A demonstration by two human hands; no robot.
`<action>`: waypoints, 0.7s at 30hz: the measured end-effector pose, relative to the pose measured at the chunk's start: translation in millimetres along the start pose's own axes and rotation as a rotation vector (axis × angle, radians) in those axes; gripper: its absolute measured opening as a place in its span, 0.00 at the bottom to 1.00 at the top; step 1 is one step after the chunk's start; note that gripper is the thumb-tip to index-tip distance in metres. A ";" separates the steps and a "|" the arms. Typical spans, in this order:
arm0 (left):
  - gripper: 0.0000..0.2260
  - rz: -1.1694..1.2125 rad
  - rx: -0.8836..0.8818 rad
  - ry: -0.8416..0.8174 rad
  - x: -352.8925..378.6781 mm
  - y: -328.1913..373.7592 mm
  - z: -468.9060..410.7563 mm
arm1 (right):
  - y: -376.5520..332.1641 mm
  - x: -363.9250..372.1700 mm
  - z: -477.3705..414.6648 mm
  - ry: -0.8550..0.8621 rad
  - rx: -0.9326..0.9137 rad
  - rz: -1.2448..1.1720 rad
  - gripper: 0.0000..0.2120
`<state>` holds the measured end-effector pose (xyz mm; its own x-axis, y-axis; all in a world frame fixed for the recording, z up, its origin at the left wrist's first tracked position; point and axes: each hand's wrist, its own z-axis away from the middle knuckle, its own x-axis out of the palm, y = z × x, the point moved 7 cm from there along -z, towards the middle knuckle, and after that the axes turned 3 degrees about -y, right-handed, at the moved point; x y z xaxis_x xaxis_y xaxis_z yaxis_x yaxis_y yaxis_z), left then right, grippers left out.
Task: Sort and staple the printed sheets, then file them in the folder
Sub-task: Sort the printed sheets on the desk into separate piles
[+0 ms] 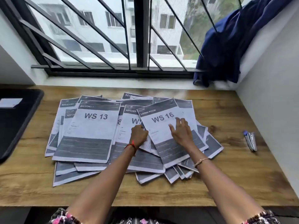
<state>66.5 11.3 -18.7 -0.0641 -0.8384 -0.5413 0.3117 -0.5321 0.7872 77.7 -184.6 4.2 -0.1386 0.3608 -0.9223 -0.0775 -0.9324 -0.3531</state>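
Both hands on the WS 16 page, on top of a loose spread of printouts.

A scattered pile of grey-and-white printed paper sheets (87, 143) covers the middle of the brown wood-grain desk (226, 183). On top, toward 2 o'clock of the pile, lies the tilted white sheet headed LIVING ROOM WS 16 (159, 126). The left hand (139, 135) has its fingers curled and pinches that sheet's left edge. The right hand (182, 132) lies flat on it, fingers straight and spread. A silver-and-blue metal stapler (250, 140) rests at 3 o'clock, well apart from the pile. A black flat folder with a white label (19, 123) sits at 9 o'clock. A dark blue cloth curtain (234, 38) hangs at 1 o'clock.
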 end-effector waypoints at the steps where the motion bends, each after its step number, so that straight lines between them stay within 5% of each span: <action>1: 0.06 0.042 -0.020 -0.017 4.8 -8.3 -8.3 | 3.8 -1.9 -4.2 0.001 0.020 -0.018 0.24; 4: 0.04 0.138 -0.136 -0.038 9.3 -17.8 -14.3 | 15.1 -4.3 -16.4 0.005 0.058 -0.056 0.24; 7: 0.15 0.270 -0.168 -0.060 7.3 -5.1 -6.8 | 29.2 0.1 -27.6 -0.009 0.115 -0.095 0.25; 12: 0.04 0.237 -0.158 -0.024 5.9 -1.0 -9.7 | 43.9 1.2 -36.8 -0.004 0.221 -0.105 0.28; 19: 0.02 0.168 -0.062 -0.042 8.7 13.2 -20.0 | 58.8 -7.6 -47.1 0.119 0.321 -0.259 0.22; 21: 0.11 0.189 -0.039 -0.013 6.6 18.9 -23.4 | 66.6 -14.9 -45.9 0.186 0.356 -0.357 0.19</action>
<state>94.2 -1.5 -14.2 -0.0135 -0.9246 -0.3807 0.3558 -0.3602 0.8623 119.9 -253.2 -12.9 0.1326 0.6134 -0.7786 -0.4227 -0.6755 -0.6042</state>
